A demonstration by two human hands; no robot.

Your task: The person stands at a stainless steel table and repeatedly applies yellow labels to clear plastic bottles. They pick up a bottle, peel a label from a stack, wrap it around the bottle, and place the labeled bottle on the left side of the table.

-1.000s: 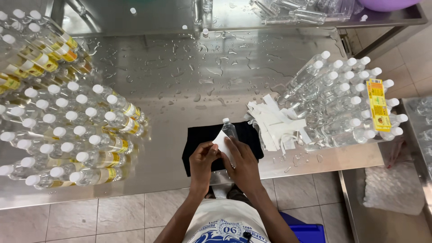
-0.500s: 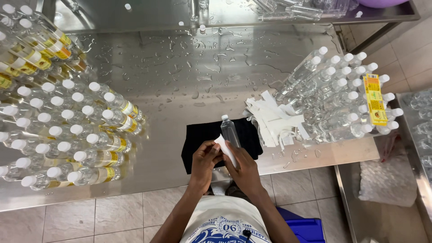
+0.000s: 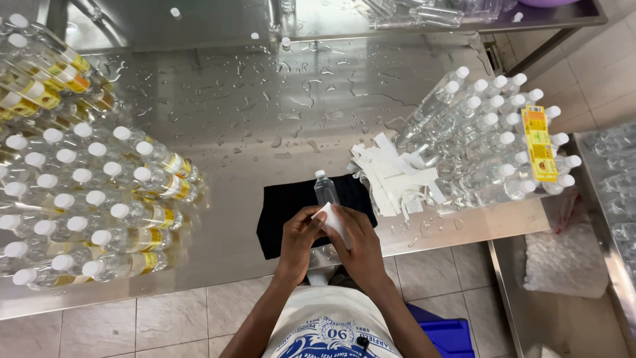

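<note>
Both hands grasp one clear bottle (image 3: 324, 192) above the black cloth (image 3: 285, 215), which serves as the reference point on the wet steel tabletop (image 3: 265, 113). The left hand (image 3: 299, 238) is closed around the lower part of the bottle. The right hand (image 3: 358, 242) presses a white label (image 3: 333, 220) against the bottle's side, fingers curled over it. The bottle is nearly upright, white cap pointing away from the person, over the right half of the cloth.

Just right of the cloth lies a loose heap of white labels (image 3: 391, 176). Farther right of the cloth, a stack of clear unlabelled bottles (image 3: 483, 146) lies on its side, white caps outward, with one yellow label strip (image 3: 540, 142) resting on top. Left of the cloth, a large stack of yellow-labelled bottles (image 3: 99, 192) lies in rows with white caps facing the camera. Water droplets cover the tabletop beyond the cloth.
</note>
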